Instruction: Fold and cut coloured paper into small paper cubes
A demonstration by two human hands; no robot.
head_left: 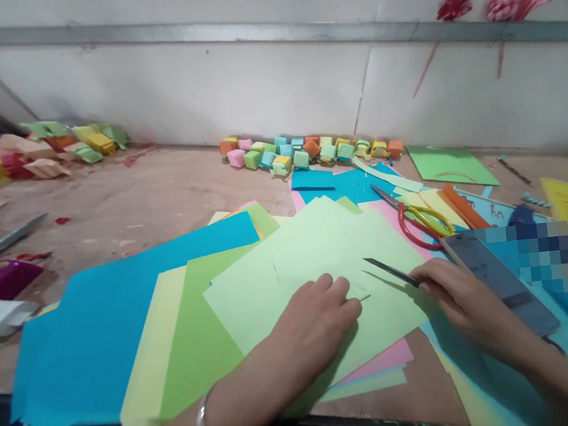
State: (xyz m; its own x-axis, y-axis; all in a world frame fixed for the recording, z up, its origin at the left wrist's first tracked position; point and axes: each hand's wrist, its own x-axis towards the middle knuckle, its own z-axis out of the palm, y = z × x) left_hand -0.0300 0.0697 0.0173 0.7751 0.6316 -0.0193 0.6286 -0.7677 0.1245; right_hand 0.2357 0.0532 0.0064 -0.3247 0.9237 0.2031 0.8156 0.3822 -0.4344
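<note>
In my right hand [455, 290] is a thin, dark craft knife [393, 271], its pointed blade aimed left above the light green sheets [316, 236]. My left hand [318, 310] rests on those sheets with its fingers curled down. A small folded piece of light green paper [360, 293] pokes out beside its fingertips, which hide the rest. Under the top sheets, a darker green sheet [189, 329], a pale yellow sheet [146, 347] and a large blue sheet [94, 325] fan out to the left.
Red-and-yellow scissors [422, 220] and a phone [501, 279] lie beside my right hand. Several small paper cubes [285, 151] line the wall, with more paper pieces [57, 148] at left. A white adapter [3, 317] and metal scissors [8, 243] sit at the left edge.
</note>
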